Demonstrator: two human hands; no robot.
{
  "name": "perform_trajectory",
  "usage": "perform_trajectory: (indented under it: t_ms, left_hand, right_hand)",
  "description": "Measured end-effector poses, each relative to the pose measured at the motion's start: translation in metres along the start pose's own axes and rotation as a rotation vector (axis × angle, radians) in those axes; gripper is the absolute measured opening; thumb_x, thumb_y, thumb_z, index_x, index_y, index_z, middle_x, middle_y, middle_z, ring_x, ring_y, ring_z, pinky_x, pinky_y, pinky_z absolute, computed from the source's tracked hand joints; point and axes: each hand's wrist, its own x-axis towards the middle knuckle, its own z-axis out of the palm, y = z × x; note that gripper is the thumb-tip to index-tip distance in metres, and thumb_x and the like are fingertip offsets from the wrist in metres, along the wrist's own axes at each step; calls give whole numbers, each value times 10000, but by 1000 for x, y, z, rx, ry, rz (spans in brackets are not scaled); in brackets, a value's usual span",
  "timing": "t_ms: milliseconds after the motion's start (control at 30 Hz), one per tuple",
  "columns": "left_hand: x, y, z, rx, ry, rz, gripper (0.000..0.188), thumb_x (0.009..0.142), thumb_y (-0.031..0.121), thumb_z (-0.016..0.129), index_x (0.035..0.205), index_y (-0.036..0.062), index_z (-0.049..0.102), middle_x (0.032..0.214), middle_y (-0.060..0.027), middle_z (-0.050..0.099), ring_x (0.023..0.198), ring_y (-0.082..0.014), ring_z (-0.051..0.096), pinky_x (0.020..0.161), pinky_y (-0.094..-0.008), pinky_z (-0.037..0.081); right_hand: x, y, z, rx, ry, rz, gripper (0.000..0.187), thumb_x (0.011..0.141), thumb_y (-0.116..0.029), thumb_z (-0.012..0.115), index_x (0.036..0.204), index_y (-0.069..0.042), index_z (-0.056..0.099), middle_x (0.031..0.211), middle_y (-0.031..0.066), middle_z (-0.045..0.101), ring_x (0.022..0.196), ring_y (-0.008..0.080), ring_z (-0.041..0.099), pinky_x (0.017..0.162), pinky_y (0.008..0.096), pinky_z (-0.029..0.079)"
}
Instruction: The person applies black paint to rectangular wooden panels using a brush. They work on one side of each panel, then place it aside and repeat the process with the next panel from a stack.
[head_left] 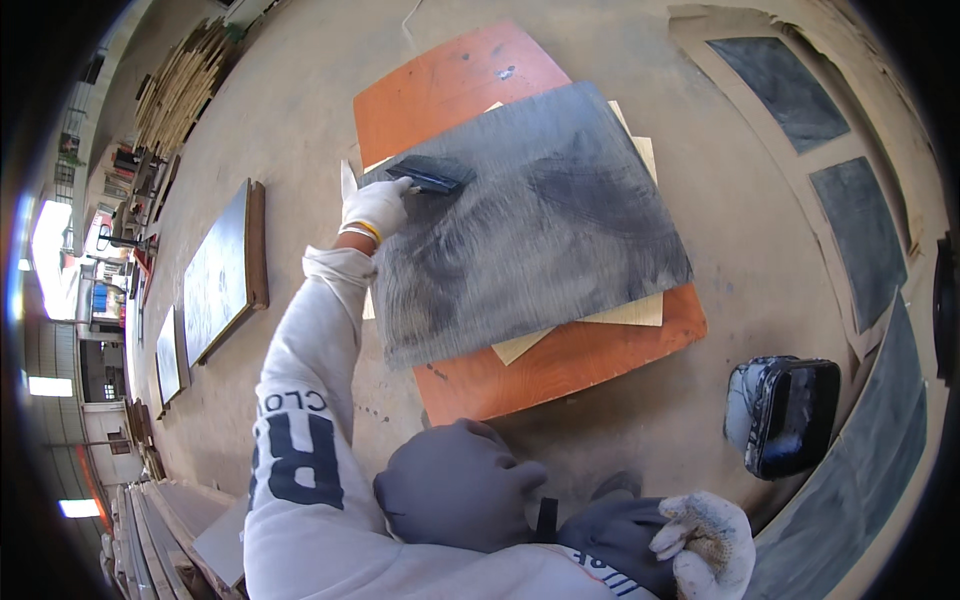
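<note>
- The dark panel (560, 240) lies over pale sheets (632, 311) and orange board (560, 365); coating seems mostly spread, but paler streaks remain, so evenness looks unfinished.
- The left hand (374, 208) grasps the black spreader (432, 177) on the panel.
- The right hand (712, 545) bends its fingers; whether fully closed, I cannot tell.
- The black bucket (792, 415) stands apart, rightward; nothing visible blocks the spreader.

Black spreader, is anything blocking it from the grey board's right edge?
Nothing visible does: the black spreader, held in the left hand, is on the grey board, and only dark smears show across the way there.
</note>
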Motion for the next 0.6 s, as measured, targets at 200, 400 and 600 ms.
perform_trajectory:
  t_ms: [200,400,600]
  left_hand:
    - [-96,31,11,-95,-164,32,416,993,219,599,1402,266,659,1059,-153,775,948,-393,754,793,-495,602]
    - [-211,97,2,-239,-401,29,516,996,212,538,1476,23,524,984,-245,762,920,-417,760,802,-541,587]
    - [-181,128,21,-593,-187,-35,308,1019,202,535,1259,10,557,943,-287,737,908,-474,725,798,-564,570]
  right_hand:
    - [5,1,-10,-18,-34,-56,621,963,7,627,1557,69,459,1460,249,612,1040,213,656,933,322,521]
    - [65,7,-29,-285,67,-3,479,938,24,622,1414,58,577,1264,209,710,908,192,691,799,281,536]
    - [169,57,-5,-490,-301,127,438,976,-124,681,1388,12,624,1174,146,742,974,159,701,848,291,554]
